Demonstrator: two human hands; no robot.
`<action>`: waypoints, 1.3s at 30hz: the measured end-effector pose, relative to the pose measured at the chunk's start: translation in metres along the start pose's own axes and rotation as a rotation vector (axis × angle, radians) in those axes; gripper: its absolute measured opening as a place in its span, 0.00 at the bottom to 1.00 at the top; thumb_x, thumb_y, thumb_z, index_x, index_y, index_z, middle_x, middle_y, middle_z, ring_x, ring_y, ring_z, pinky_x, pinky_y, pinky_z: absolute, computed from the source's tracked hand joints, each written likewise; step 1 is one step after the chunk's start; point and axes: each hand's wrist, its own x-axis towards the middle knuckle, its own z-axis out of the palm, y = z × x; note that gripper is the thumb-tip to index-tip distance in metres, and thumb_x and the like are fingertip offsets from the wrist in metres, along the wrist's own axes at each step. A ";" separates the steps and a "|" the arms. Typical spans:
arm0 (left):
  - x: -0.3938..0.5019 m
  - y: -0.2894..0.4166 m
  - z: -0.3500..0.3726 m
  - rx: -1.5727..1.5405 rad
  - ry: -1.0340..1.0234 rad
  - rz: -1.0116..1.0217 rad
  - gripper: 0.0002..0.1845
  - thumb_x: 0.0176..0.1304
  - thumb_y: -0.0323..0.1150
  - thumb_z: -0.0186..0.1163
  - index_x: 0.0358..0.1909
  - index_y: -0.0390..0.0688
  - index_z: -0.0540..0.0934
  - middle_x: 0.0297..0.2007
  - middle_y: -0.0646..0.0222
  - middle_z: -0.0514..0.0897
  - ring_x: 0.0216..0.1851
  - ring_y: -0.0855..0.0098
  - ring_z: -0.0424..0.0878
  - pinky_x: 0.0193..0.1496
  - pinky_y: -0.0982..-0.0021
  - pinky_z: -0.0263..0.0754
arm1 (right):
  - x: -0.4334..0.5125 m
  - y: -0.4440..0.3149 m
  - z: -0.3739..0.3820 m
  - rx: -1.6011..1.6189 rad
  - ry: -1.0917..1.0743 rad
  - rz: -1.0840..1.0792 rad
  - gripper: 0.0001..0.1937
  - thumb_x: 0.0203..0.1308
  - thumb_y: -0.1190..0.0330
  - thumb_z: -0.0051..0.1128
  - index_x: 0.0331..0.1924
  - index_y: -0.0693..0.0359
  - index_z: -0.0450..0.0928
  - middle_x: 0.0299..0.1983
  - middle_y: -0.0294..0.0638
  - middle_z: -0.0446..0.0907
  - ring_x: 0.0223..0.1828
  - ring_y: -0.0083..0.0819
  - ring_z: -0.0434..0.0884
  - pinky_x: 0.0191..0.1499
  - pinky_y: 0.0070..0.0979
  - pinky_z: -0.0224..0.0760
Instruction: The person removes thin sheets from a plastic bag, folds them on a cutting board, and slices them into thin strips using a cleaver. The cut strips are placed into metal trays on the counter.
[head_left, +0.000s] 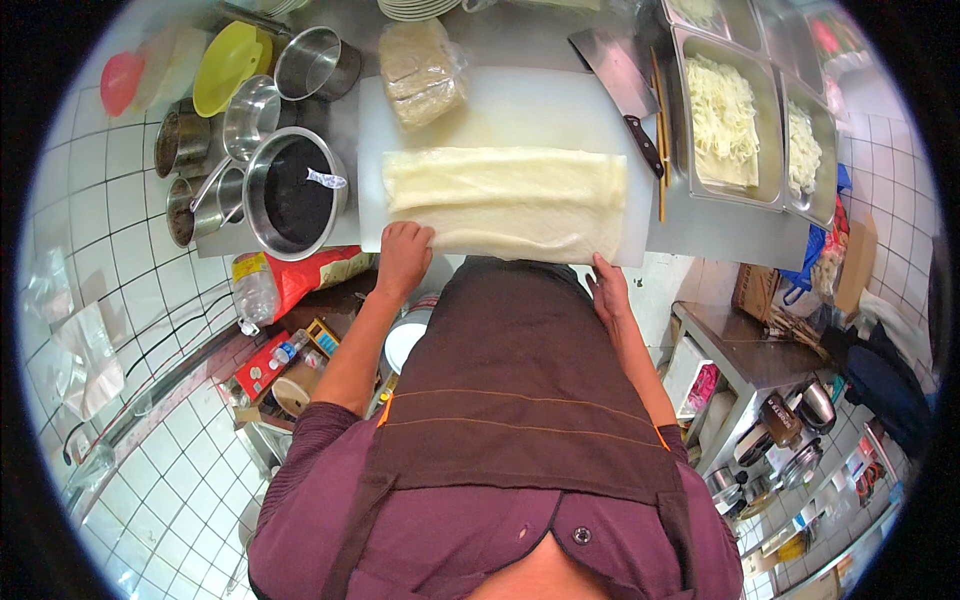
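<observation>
A pale, moist noodle sheet (510, 199), folded lengthwise into layers, lies across a white cutting board (525, 97). At its near left corner, my left hand (405, 253) grips the edge with curled fingers. The near right corner is pinched by my right hand (610, 286), its thumb on top; some of its fingers are hidden below the edge. A cleaver (622, 82) with a dark handle lies at the board's right side, beside wooden chopsticks (662, 127). Behind the sheet, a plastic-wrapped tan block (421, 75) rests on the board.
Steel pans on the right hold cut noodles (720, 112) and pale pieces (802, 150). To the left stand a steel bowl of dark contents (296, 195) with a patterned spoon (326, 178), steel pots (316, 64) and a yellow-green basin (232, 67). Stacked plates (418, 7) stand at the back.
</observation>
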 end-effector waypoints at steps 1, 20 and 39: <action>-0.005 -0.001 0.000 -0.016 -0.013 0.001 0.12 0.53 0.25 0.61 0.42 0.45 0.80 0.39 0.62 0.78 0.47 0.55 0.77 0.53 0.54 0.71 | 0.000 -0.002 0.000 0.014 -0.019 0.049 0.33 0.67 0.59 0.63 0.71 0.61 0.61 0.67 0.39 0.72 0.69 0.39 0.69 0.71 0.46 0.56; -0.077 0.007 -0.019 -0.149 0.110 -0.177 0.14 0.57 0.21 0.59 0.46 0.44 0.80 0.51 0.60 0.82 0.55 0.54 0.79 0.55 0.56 0.78 | -0.055 -0.074 0.004 -0.485 0.090 0.204 0.18 0.70 0.54 0.60 0.39 0.64 0.78 0.22 0.31 0.74 0.15 0.17 0.67 0.19 0.21 0.70; 0.069 -0.041 -0.019 -0.137 0.416 -0.194 0.09 0.61 0.24 0.59 0.42 0.42 0.84 0.40 0.61 0.85 0.47 0.55 0.81 0.59 0.54 0.72 | 0.049 -0.159 0.065 -0.369 0.042 -0.229 0.16 0.66 0.67 0.63 0.50 0.67 0.74 0.34 0.38 0.80 0.27 0.23 0.79 0.32 0.24 0.80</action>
